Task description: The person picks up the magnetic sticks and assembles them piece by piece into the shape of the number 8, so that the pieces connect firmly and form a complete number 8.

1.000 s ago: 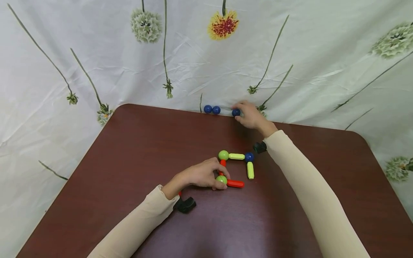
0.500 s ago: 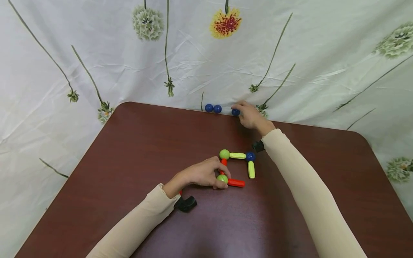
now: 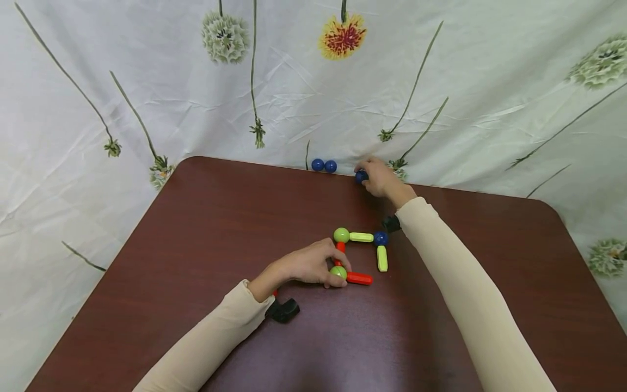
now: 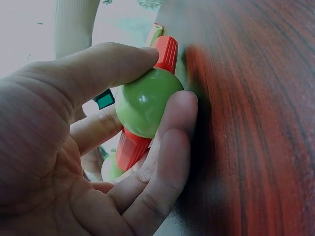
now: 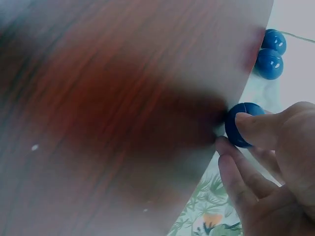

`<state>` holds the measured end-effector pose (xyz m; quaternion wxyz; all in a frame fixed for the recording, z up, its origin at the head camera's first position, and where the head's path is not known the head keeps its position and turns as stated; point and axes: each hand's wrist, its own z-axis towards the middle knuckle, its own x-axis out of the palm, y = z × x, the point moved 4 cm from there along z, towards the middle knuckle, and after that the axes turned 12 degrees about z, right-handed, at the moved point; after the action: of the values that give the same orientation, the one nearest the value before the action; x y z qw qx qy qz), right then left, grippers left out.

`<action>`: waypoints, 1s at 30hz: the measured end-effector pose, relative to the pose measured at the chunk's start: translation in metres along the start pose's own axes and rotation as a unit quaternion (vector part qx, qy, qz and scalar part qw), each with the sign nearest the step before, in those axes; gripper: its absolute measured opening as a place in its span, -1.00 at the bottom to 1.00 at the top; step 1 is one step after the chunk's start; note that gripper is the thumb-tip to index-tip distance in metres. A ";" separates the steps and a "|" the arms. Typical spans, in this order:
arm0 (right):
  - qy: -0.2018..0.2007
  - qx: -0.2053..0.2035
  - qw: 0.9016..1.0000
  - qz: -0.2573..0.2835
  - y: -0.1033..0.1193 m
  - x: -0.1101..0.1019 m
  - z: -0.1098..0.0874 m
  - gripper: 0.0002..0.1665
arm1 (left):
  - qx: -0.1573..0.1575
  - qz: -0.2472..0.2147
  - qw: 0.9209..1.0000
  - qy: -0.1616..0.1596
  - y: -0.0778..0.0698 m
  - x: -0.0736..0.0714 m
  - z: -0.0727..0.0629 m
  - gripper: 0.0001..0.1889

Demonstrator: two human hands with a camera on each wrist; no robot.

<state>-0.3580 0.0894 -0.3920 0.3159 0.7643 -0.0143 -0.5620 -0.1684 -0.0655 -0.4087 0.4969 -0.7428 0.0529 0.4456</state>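
My left hand [image 3: 313,263] grips a green ball [image 4: 147,102] between thumb and fingers, low over the table. Red rods join this ball: one red rod [image 3: 360,278] points right, another [image 3: 340,247] leads back to a second green ball [image 3: 341,235]. From there a yellow-green rod [image 3: 361,237] runs to a blue ball [image 3: 380,238], and another yellow-green rod [image 3: 382,258] extends from that toward me. At the table's far edge my right hand [image 3: 382,177] pinches a separate blue ball [image 5: 238,129] between thumb and fingers.
Two more blue balls [image 3: 324,165] sit side by side at the far edge, left of my right hand. Behind the dark red table [image 3: 235,218] hangs a white cloth [image 3: 294,81] with a flower print.
My right hand has drawn its blue ball slightly toward me and to the right, off the far edge. My left hand stays in place on the green ball.
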 end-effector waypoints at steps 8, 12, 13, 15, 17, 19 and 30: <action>-0.009 -0.019 1.000 0.009 -0.007 -0.002 -0.012 -0.56 | -0.036 0.032 0.999 -0.004 0.001 0.000 -0.001 -0.81; -0.016 -0.039 0.999 0.026 -0.013 -0.003 -0.023 -0.58 | -0.062 0.046 0.997 -0.003 0.003 0.001 -0.003 -0.80; -0.018 -0.043 0.998 0.031 -0.015 -0.003 -0.026 -0.58 | -0.065 0.047 0.997 -0.002 0.003 0.001 -0.003 -0.80; -0.022 -0.049 0.998 0.045 -0.019 -0.003 -0.034 -0.58 | -0.066 0.049 0.997 -0.003 0.004 0.001 -0.002 -0.79; -0.026 -0.054 0.997 0.057 -0.022 -0.003 -0.043 -0.57 | -0.068 0.049 0.996 -0.002 0.004 0.001 -0.002 -0.79; -0.029 -0.062 0.995 0.074 -0.024 -0.003 -0.053 -0.57 | -0.072 0.050 0.996 -0.001 0.004 0.001 -0.001 -0.78; -0.070 -0.090 0.986 0.125 -0.027 -0.004 -0.122 -0.55 | -0.068 0.048 0.997 -0.003 0.004 0.001 -0.001 -0.80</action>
<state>-0.2624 0.1692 -0.3813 0.4492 0.6835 -0.0809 -0.5696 -0.1693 -0.0680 -0.4120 0.4237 -0.7700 0.0567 0.4736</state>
